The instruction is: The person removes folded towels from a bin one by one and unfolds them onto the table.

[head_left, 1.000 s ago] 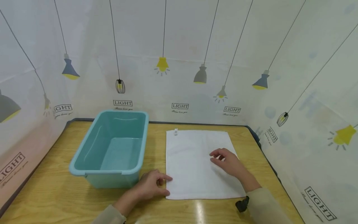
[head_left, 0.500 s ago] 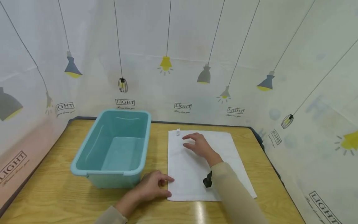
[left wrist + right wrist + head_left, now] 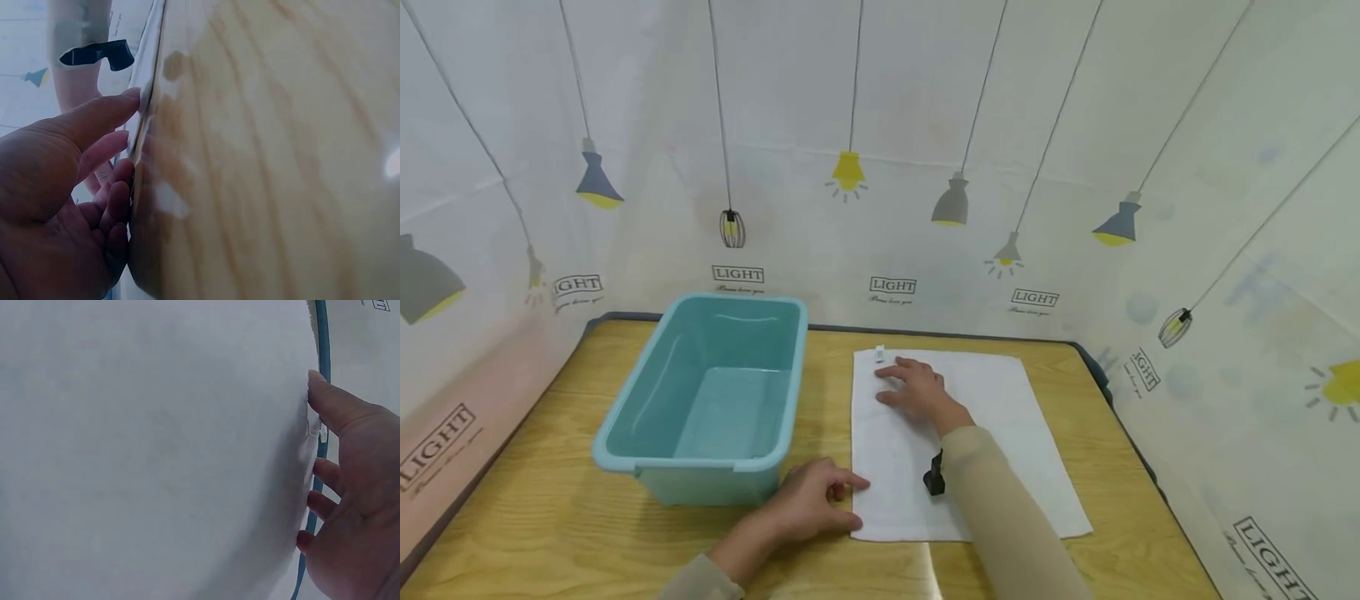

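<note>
A white towel (image 3: 1015,425) lies flat on the wooden table, with a small white tag (image 3: 880,354) at its far left corner. My left hand (image 3: 811,500) rests at the near left corner, thumb and index fingertips on the towel's edge, spread apart. The left wrist view shows its thumb (image 3: 103,115) at the cloth's edge and the other fingers loosely bent. My right hand (image 3: 917,392) reaches across to the far left part, near the tag. Its fingertips meet the towel surface, spread and slightly bent, in the right wrist view.
A teal plastic basin (image 3: 700,464) stands on the table (image 3: 542,467) left of the towel, close to my left hand, with nothing in it. Behind and at the sides hangs a pale curtain (image 3: 805,250) printed with lamps. A black device (image 3: 935,477) sits at my right wrist.
My right hand has moved left and away from me over the towel, from its right half to near the tag, and come down. The left hand stays at the near left corner.
</note>
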Motion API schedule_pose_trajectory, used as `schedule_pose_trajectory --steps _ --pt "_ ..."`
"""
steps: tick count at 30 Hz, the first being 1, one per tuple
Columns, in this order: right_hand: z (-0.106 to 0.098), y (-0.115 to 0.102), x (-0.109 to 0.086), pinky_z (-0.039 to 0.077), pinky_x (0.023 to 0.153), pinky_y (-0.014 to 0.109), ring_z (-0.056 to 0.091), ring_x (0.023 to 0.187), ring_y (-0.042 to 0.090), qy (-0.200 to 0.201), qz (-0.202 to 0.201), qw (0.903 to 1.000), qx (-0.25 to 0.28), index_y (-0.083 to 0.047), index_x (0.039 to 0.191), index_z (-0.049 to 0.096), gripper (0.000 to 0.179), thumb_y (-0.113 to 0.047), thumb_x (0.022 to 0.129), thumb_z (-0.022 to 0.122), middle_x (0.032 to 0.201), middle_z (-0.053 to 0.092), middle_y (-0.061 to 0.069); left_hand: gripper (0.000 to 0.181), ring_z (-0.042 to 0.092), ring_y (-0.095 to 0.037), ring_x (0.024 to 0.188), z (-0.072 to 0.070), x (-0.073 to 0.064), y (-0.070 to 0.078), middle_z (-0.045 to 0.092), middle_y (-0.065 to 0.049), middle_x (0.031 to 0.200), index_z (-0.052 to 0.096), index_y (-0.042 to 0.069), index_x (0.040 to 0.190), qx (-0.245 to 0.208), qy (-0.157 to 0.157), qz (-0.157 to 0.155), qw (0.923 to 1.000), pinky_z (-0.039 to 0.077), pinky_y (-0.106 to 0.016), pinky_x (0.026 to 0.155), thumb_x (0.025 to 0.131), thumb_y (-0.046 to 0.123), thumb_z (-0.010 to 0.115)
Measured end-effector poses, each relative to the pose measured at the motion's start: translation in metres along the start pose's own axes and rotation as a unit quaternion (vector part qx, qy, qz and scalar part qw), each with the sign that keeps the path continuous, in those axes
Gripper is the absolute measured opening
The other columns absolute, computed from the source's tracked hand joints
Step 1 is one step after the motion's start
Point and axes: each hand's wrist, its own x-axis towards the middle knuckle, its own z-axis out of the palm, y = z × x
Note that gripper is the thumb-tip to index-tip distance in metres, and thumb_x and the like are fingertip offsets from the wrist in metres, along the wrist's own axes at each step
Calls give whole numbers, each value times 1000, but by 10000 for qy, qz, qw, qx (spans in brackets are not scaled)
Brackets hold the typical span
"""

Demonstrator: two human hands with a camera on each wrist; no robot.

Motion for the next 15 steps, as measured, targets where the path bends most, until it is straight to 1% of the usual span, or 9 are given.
schedule_pose_trajectory --steps 3,7,11,15 --pt "-1 1 -1 16 135 65 24 168 38 11 7 9999 110 -35 152 66 52 -46 103 77 179 37 5 44 52 -12 82 0 0 1 62 3 92 85 20 125 17 -3 16 10000 42 -26 72 82 27 97" --pt "-7 9 -5 16 135 66 26 168 38 128 5 9995 272 -32 154 64 54 -46 104 76 178 38 6 45 53 -12 82 0 1 2 63 4 92 85 19 125 21 -34 77 10000 43 -26 72 82 28 97" --pt "-18 26 -13 16 134 70 25 168 39 328 39 9988 362 -27 157 62 55 -44 106 73 178 38 10 45 53 -12 82 0 0 1 63 4 92 84 20 125 78 -4 90 9999 43 -27 72 82 28 97" --pt "-28 47 -22 18 130 74 26 167 42 479 246 9984 193 -22 160 58 58 -44 108 69 178 37 14 46 53 -11 82 0 -2 1 63 4 93 84 20 125 152 52 65 9998 43 -26 73 82 28 97"
